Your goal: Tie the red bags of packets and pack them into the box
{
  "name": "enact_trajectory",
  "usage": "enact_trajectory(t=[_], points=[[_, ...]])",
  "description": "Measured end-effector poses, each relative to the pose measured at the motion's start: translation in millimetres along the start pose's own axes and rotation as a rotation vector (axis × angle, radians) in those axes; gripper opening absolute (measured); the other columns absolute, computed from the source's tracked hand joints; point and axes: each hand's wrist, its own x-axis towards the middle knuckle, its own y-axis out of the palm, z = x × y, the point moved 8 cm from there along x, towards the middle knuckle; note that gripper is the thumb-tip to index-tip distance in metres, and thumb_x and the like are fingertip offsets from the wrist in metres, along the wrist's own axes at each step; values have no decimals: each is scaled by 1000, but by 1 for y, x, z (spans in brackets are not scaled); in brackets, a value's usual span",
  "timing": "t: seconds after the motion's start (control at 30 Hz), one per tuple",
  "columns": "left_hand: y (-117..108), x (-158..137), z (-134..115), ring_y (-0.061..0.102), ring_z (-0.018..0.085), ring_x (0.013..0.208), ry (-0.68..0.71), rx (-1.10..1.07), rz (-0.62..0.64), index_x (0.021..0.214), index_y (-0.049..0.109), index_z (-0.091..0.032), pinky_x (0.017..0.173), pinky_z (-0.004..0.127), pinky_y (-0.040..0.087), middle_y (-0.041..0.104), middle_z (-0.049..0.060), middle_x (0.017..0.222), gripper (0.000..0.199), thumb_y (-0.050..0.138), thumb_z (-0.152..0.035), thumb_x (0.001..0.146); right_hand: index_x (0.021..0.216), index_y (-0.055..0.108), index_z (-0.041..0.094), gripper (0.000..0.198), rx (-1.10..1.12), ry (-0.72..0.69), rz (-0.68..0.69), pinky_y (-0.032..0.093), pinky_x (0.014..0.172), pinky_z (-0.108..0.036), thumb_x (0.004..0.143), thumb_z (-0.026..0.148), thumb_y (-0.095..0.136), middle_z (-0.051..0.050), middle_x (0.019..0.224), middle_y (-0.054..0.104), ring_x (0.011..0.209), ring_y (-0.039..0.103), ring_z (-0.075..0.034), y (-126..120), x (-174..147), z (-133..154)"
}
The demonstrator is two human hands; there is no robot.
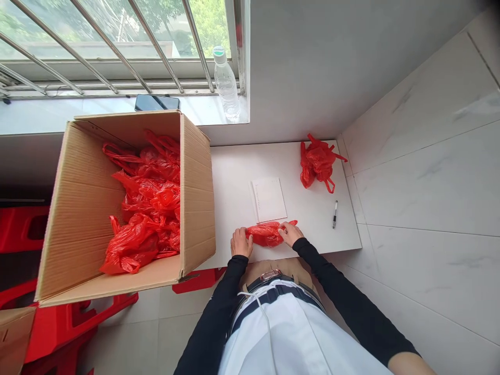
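A red plastic bag (pixel 266 235) lies stretched sideways along the front edge of the white table (pixel 234 172). My left hand (pixel 241 243) grips its left end, fingers closed on the film. At the other end, my right hand (pixel 288 234) pinches the bag, and a red tip sticks out past the fingers. What the bag contains, if anything, cannot be made out. Just behind it lies a white booklet (pixel 269 199) with small print on its cover.
An open cardboard box (pixel 198 192) holding several red bags (pixel 135 239) stands at the left. Bunched red bags (pixel 319 161) and a pen (pixel 335 214) lie on the right. A water bottle (pixel 226 86) and a phone (pixel 157 102) rest on the windowsill. Red stools (pixel 58 328) are below left.
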Motion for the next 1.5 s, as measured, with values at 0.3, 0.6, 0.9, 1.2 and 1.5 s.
enact_trajectory(t=[0.3, 0.6, 0.9, 1.2, 1.5], points=[[17, -8, 33, 52, 28, 120, -295, -477, 1, 128, 53, -17, 104, 51, 41, 53, 12, 133, 40, 58, -36, 93, 88, 67, 19, 21, 124, -115, -12, 41, 93, -45, 83, 39, 66, -10, 93, 61, 98, 56, -30, 8, -10, 36], [40, -17, -42, 66, 29, 105, -311, -1218, 443, 119, 63, -15, 92, 43, 51, 69, 16, 116, 56, 65, -55, 79, 105, 65, 20, 51, 594, -169, 150, 54, 78, -34, 90, 67, 52, -5, 92, 68, 83, 63, -22, -15, -39, 72], [25, -27, -84, 68, 26, 95, -177, -1391, 512, 107, 67, -14, 93, 40, 50, 73, 11, 105, 58, 89, -32, 57, 112, 63, 20, 62, 807, -12, -13, 55, 76, -35, 73, 69, 69, -7, 100, 71, 89, 64, -25, -49, -21, 38], [22, -29, -69, 69, 21, 91, -267, -1335, 368, 104, 65, -16, 86, 33, 52, 74, 9, 103, 54, 80, -54, 69, 106, 66, 16, 59, 853, -21, 63, 53, 79, -35, 67, 59, 78, -10, 100, 72, 91, 65, -26, -29, -22, 57], [15, -33, -55, 69, 18, 71, -313, -1264, 353, 87, 62, -16, 76, 32, 54, 73, 4, 79, 40, 86, -34, 61, 108, 67, 17, 62, 874, 38, 158, 53, 82, -38, 73, 68, 73, -11, 102, 72, 92, 66, -27, -23, -18, 49]])
